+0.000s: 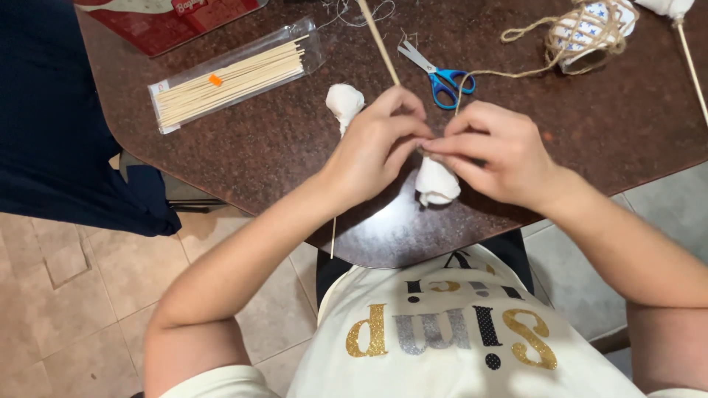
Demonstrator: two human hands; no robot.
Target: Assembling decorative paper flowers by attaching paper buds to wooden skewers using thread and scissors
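The counter (pixel 590 133) was glossy brown stone; at ten o'clock, pale wooden skewers (pixel 232 79) lay in clear plastic; rough jute twine (pixel 582 37) at two o'clock

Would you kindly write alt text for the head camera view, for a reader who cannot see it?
A person's left hand and right hand meet above a white wad on a thin wooden stick, over a dark brown table. Nearby lie blue-handled scissors, a clear pack of skewers and a twine spool.

brown table (pixel 605 125), skewer pack (pixel 232 74), scissors (pixel 436 74) (blue-handled)
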